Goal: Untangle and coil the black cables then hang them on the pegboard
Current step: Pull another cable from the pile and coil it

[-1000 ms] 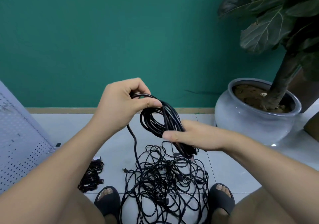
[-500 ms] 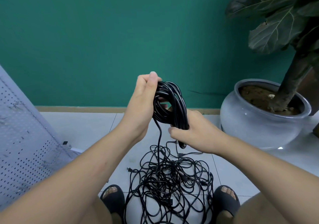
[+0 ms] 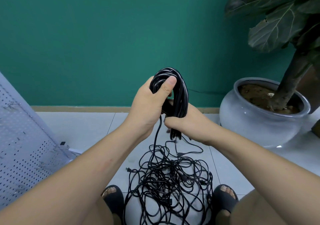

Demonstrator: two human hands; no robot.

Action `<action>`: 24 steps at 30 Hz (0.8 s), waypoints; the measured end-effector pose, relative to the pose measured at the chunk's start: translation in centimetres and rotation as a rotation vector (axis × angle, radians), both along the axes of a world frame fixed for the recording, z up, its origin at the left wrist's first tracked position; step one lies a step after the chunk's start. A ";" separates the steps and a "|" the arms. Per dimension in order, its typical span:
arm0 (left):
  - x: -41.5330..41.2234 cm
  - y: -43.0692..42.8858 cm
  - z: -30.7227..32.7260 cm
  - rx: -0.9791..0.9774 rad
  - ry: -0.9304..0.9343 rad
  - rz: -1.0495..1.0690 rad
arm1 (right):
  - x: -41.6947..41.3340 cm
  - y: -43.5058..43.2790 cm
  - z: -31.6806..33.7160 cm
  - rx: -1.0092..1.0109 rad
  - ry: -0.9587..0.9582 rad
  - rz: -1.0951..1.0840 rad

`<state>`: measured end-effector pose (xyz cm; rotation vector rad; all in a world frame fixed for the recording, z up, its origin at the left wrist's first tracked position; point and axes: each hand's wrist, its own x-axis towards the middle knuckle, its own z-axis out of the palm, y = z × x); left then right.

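Coiling was in hand: the left hand was curled round the top of the coiled cable, thumb pressed across its loops, and the right hand gripped the bundle's lower end just beneath. A strand ran down from between the hands into the tangle below them, so the next move likely called for winding that tail on before reaching the pegboard, left of the left hand.

1. You have two hands on one coiled cable bundle: your left hand and your right hand.
2. One tangled cable heap lies below your grip.
3. One pegboard stands left of it and one plant pot right.
4. Two sandals sit below it.
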<state>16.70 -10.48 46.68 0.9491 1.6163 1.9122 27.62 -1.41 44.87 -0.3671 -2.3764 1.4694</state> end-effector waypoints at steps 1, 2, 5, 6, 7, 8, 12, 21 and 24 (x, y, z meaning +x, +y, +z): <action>-0.1 0.0 0.1 0.004 -0.007 -0.007 | 0.0 0.1 0.0 -0.019 -0.001 0.007; -0.1 0.0 0.2 0.004 -0.013 -0.015 | -0.1 0.2 0.1 -0.044 0.005 0.021; -0.2 0.0 0.6 -0.008 -0.031 -0.033 | 0.0 0.0 0.3 -0.116 0.008 0.077; -0.3 -0.1 0.6 -0.017 -0.035 -0.040 | -0.1 0.0 0.3 -0.128 0.000 0.090; -0.3 -0.1 0.6 -0.020 -0.034 -0.050 | -0.1 0.0 0.2 -0.135 -0.009 0.102; -0.4 -0.1 0.6 -0.020 -0.029 -0.063 | -0.1 -0.1 0.2 -0.154 -0.006 0.112; -0.6 0.0 0.7 -0.007 -0.050 -0.106 | -0.3 -0.6 -0.2 -0.249 0.008 0.090; -1.0 0.3 -0.4 -0.011 -0.034 -0.182 | 0.3 0.2 -0.1 -0.097 0.026 -0.067; -0.5 0.5 -1.3 -0.042 -0.116 -0.260 | 0.8 1.0 0.5 -0.133 0.090 -0.122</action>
